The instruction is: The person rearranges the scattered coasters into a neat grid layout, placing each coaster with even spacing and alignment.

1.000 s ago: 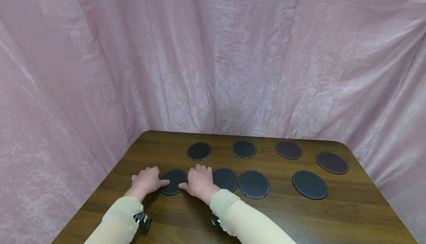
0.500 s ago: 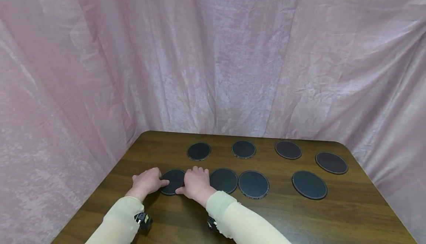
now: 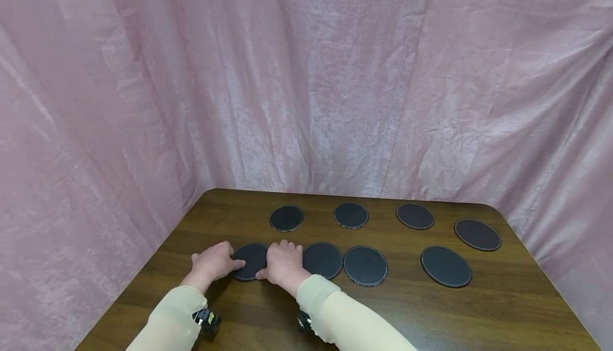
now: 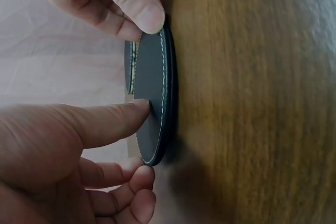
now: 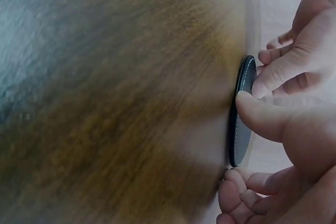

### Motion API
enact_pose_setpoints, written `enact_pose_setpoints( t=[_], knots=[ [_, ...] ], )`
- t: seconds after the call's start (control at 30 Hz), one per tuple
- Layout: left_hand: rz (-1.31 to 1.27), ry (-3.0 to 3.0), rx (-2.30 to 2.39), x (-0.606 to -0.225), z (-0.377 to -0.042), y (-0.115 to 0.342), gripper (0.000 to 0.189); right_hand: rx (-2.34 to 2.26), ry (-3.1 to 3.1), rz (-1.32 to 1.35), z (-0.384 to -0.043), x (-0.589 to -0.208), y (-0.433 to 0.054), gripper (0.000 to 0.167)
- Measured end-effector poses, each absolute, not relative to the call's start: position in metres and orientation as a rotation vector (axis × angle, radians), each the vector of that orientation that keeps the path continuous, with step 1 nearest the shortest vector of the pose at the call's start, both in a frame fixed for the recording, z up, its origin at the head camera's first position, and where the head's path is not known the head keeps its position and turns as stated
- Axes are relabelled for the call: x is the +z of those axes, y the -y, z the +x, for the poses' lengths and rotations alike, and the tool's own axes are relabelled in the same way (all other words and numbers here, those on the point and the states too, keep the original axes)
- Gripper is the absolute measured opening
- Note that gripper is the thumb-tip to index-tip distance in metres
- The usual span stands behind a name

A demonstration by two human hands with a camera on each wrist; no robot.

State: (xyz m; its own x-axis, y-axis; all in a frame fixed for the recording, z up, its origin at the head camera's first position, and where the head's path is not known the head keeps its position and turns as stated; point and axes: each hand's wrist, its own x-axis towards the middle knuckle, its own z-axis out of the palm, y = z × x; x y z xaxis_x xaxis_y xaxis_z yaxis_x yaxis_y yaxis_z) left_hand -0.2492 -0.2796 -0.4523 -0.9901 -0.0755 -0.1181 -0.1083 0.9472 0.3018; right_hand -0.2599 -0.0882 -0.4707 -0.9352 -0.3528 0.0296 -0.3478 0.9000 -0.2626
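Note:
A round black coaster [image 3: 252, 258] with pale stitching lies at the left end of the front row, between both hands. My left hand [image 3: 213, 262] holds it from the left, the thumb pressed on its top and the fingers at its rim. On the opposite side my right hand [image 3: 284, 264] grips the rim, with its thumb on the near right edge. In the left wrist view the coaster [image 4: 150, 69] shows a thick dark edge close to the table. The right wrist view shows both thumbs on the coaster [image 5: 242, 135]. The right hand covers the coaster's right side in the head view.
Just right of my right hand lie two dark coasters [image 3: 323, 260] side by side; another coaster [image 3: 446, 266] sits farther right. Several coasters [image 3: 351, 215] form a back row on the wooden table [image 3: 383, 319]. A pink curtain [image 3: 306, 74] hangs behind.
My right hand has shifted slightly left and a little nearer, still at the coaster's edge. The left hand and the other coasters look unchanged.

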Motion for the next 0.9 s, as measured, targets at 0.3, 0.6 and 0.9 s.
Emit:
enact_pose_setpoints(
  t=[0.3, 0.6, 0.9],
  knots=[
    [-0.143, -3.047, 0.448, -0.449, -0.249, 0.275, 0.043, -0.566, -3.009, -0.515, -0.264, -0.471, 0.086, 0.066],
    [-0.142, -3.075, 0.464, -0.451, -0.251, 0.268, 0.051, -0.7, -2.966, -0.532, -0.266, -0.469, 0.08, 0.083],
    [-0.134, -3.084, 0.537, -0.445, -0.259, 0.248, 0.048, -0.715, -2.954, -0.559, -0.279, -0.464, 0.056, 0.083]
  ],
)
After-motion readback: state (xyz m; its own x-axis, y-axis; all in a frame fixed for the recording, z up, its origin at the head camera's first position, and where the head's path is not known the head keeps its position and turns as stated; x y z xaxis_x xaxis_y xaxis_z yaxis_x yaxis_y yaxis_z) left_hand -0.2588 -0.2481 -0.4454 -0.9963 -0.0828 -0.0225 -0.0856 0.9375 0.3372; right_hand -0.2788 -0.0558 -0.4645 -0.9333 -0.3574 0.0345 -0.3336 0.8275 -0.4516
